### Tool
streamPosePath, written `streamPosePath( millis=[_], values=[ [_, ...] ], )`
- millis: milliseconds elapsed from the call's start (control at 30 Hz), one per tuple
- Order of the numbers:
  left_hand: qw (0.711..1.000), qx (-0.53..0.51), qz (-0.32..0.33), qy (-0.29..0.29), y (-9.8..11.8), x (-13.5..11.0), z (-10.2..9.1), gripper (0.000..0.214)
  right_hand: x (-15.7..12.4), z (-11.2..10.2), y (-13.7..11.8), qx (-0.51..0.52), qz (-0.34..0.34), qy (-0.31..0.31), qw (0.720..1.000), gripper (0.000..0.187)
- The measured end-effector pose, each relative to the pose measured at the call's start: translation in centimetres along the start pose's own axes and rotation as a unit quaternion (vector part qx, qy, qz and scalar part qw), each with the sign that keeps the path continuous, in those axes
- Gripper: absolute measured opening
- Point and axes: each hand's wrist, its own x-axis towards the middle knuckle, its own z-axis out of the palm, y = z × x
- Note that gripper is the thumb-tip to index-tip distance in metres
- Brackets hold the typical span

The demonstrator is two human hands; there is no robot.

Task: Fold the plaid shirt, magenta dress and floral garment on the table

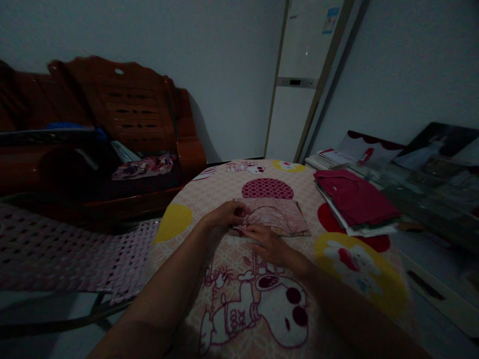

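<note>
A folded pink garment (275,214) lies flat on the table, with a curved edge like a neckline across its top. A darker layer shows under its borders. My left hand (230,214) is closed at the garment's left end, thumb and fingers pinching a bit of the cloth. Close below it, my right hand (267,243) rests its outstretched fingers on the near left edge of the garment, with the thumb apart from them. The fingertips of both hands almost meet.
A patterned tablecloth (224,249) covers the rounded table. To the right, a folded red garment (354,197) lies on papers beside a glass surface. A woven chair (123,254) stands at the left, a wooden sofa (130,109) behind it. A tall white cabinet unit (294,114) stands against the wall.
</note>
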Motion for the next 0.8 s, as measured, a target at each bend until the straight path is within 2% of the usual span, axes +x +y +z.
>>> streamPosePath(
  millis=[133,333,433,533,600,667,733,800],
  values=[
    [0.999,0.033,-0.004,-0.005,0.7,-0.1,-0.1,0.043,0.2,-0.3,0.0,0.025,0.016,0.036,0.999,0.044],
    [0.983,0.185,-0.01,0.005,1.9,0.0,0.7,0.045,0.6,-2.0,0.0,0.068,0.014,0.117,0.991,0.031],
    [0.979,0.203,-0.003,0.004,2.2,0.0,0.7,0.044,0.4,-4.0,1.7,0.036,0.049,0.202,0.977,0.038],
    [0.979,0.192,0.01,0.069,2.2,0.2,0.7,0.036,-0.3,-6.0,4.7,-0.034,0.104,0.237,0.965,0.045],
    [0.969,0.196,0.024,0.148,2.1,0.7,1.0,0.034,-0.8,-6.8,6.7,-0.074,0.129,0.221,0.964,0.05],
    [0.957,0.221,0.055,0.181,1.7,1.5,1.7,0.037,-1.2,-6.9,8.3,-0.116,0.14,0.173,0.968,0.052],
    [0.948,0.268,0.08,0.153,1.1,2.2,2.8,0.042,-1.5,-6.6,9.2,-0.165,0.138,0.102,0.971,0.053],
    [0.938,0.323,0.075,0.101,0.5,2.6,4.0,0.048,-1.7,-6.0,9.7,-0.21,0.141,0.044,0.967,0.053]
  ],
)
